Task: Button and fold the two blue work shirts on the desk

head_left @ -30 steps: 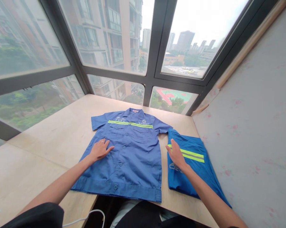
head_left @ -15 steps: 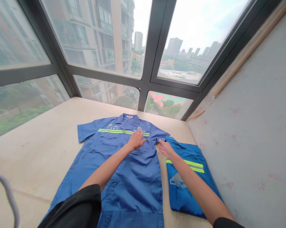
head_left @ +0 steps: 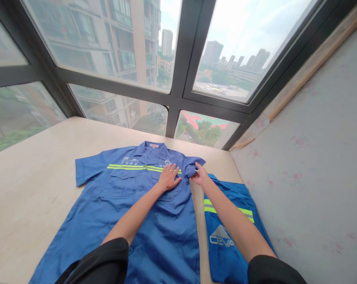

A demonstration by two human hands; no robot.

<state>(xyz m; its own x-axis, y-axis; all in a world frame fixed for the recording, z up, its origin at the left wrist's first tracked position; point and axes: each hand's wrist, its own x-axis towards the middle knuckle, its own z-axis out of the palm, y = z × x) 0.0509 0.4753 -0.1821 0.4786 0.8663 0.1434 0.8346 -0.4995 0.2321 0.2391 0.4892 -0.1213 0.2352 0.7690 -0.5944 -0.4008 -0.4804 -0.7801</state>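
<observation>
A blue short-sleeved work shirt (head_left: 128, 213) with a yellow-green reflective stripe lies flat, front up, on a pale wooden table (head_left: 27, 185). My left hand (head_left: 168, 177) rests open and flat on the shirt's right chest pocket area. My right hand (head_left: 200, 176) pinches the edge of the shirt's right sleeve (head_left: 193, 165), which is bunched and folded inward. A brighter blue folded garment (head_left: 228, 232) with reflective stripes and a white logo lies to the right, under my right forearm.
Large windows with dark frames (head_left: 178, 98) run along the table's far edge. A pale wall (head_left: 314, 157) bounds the right side. Bare tabletop extends to the left of the shirt.
My left hand went from the shirt's left side up to its right chest. My right hand left the folded garment and took hold of the right sleeve, pulling it inward. The view moved closer.
</observation>
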